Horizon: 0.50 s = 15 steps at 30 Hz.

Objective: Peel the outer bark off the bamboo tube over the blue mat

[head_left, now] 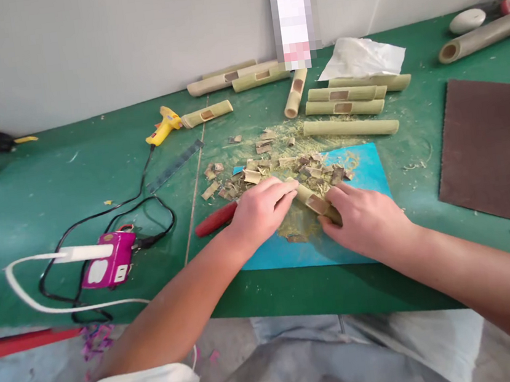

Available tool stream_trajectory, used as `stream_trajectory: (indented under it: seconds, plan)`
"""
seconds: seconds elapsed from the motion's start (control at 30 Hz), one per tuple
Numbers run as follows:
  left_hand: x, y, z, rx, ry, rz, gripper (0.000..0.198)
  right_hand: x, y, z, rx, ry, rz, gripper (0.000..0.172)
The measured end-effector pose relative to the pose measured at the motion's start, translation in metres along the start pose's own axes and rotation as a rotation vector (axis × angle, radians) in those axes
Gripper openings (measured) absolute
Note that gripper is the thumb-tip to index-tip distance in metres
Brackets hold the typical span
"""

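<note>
A short bamboo tube [307, 195] with a rectangular notch cut in its upper side lies slantwise between my hands, over a blue sheet [267, 254]. My right hand [367, 217] is closed round its near right end, thumb and fingers on either side. My left hand [267, 211] is closed at its far left end, fingers pressed together on it. Beside my left hand is a red handle [216, 218]; whatever it belongs to is hidden behind the hand. Bamboo chips [310, 168] and sawdust are heaped just beyond both hands.
Notched bamboo tubes [342, 108] lie at the back, some near a white paper [362, 59]. A yellow glue gun [164, 126], a ruler [175, 166] and a purple power strip [109, 258] with cords lie left. A brown board [494, 152] is right.
</note>
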<state>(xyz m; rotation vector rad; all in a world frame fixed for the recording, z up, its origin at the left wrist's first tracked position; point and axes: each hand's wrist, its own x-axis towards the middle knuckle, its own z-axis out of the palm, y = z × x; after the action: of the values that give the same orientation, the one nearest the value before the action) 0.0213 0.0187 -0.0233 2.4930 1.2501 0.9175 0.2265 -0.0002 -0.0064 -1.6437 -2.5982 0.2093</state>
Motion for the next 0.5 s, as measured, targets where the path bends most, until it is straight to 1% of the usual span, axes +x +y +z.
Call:
stream_trajectory:
  seconds: [0.07, 0.13, 0.27, 0.37, 0.5]
  plan:
    - [-0.0028, 0.0026, 0.0021, -0.039, -0.016, 0.057, 0.021, -0.0011, -0.0013, 0.002, 0.017, -0.01, -0.004, 0.02]
    - [-0.0055, 0.0044, 0.0023, -0.055, -0.029, 0.082, 0.022, -0.002, -0.0022, 0.0041, 0.025, -0.02, -0.008, 0.02]
    - [-0.0092, 0.0047, 0.0016, 0.016, 0.011, 0.058, 0.022, -0.002, -0.0035, 0.0061, 0.035, -0.047, -0.001, 0.022]
    - [-0.0108, 0.0042, 0.003, 0.01, -0.007, 0.076, 0.023, -0.0014, -0.0038, 0.0054, 0.042, -0.056, -0.004, 0.022]
    - [-0.0101, 0.0038, 0.003, 0.027, 0.015, 0.062, 0.022, -0.0016, -0.0034, 0.0039, 0.047, -0.061, 0.0, 0.022]
